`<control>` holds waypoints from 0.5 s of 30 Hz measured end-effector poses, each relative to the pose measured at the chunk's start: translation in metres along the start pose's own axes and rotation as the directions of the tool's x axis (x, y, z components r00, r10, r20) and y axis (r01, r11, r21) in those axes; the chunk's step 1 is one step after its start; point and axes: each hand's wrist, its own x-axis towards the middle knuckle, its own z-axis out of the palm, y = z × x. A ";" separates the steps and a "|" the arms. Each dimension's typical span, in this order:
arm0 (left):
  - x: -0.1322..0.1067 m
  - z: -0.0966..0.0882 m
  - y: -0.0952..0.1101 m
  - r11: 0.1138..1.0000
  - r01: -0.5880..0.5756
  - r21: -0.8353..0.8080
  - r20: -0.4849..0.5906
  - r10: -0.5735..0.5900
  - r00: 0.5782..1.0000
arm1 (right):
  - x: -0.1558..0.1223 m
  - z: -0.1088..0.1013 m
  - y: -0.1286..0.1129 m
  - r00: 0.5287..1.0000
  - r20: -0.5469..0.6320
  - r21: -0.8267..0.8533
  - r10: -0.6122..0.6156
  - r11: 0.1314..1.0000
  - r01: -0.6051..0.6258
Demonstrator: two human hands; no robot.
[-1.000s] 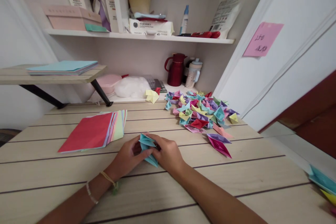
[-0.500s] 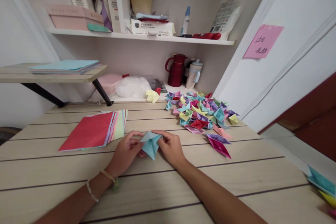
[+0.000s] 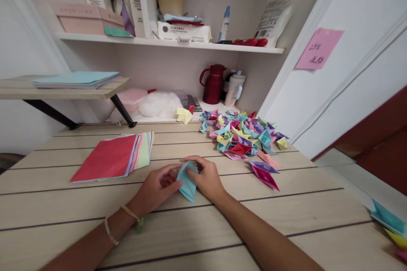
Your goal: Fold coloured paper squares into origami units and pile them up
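Observation:
Between my hands, just above the slatted table, is a folded piece of light blue origami paper. My left hand grips its left side, thumb on the near face and fingers curled behind. My right hand pinches its upper right part, with the thumb laid over the front. The fingertips behind the paper are partly hidden. To the left lies a fanned stack of coloured paper sheets, red on top. Beyond my right hand is a heap of small folded paper boats in many colours.
A magenta paper boat lies right of my right hand. A yellow folded paper sits at the table's back. A raised wooden stand bears blue sheets at left. A red jug and a cup stand behind.
The blue paper has turned and been pressed narrower, moving slightly right and nearer. My right thumb has come over its front, and my left hand has shifted right.

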 end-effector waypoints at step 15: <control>0.004 -0.002 -0.003 0.979 0.044 -0.199 -0.024 -0.050 0.998 | 0.001 0.001 -0.003 0.994 -0.089 0.203 0.061 0.978 -0.042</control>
